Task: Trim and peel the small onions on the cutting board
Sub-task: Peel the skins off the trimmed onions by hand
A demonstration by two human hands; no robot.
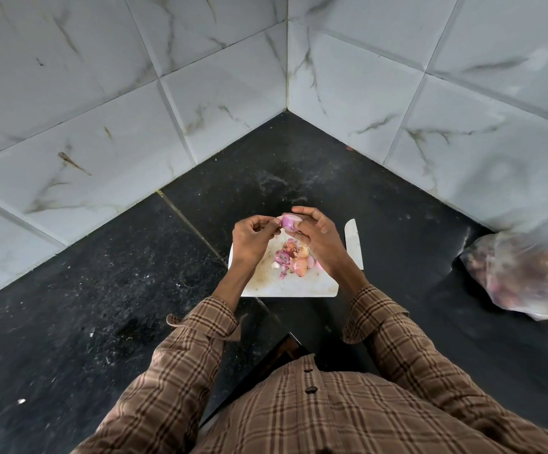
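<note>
Both hands up over the cutting board (298, 286): right hand (315, 232) grips a glossy pink onion (289, 221), left hand (254, 234) pinches its skin. No writing readable anywhere.

Corner of dark counter, tiled walls, bag at right.

Black speckled stone countertop (85, 290) with pale seam line running diagonally, dusty smears near the corner. White marble-look wall tiles (102, 93) with grey-brown veins on both walls, meeting in a vertical corner joint. Translucent plastic bag (525, 273) lying on counter at far right against the wall, pinkish and brownish contents blurred. Brown plaid shirt (331, 411) with dark buttons at bottom.
</note>
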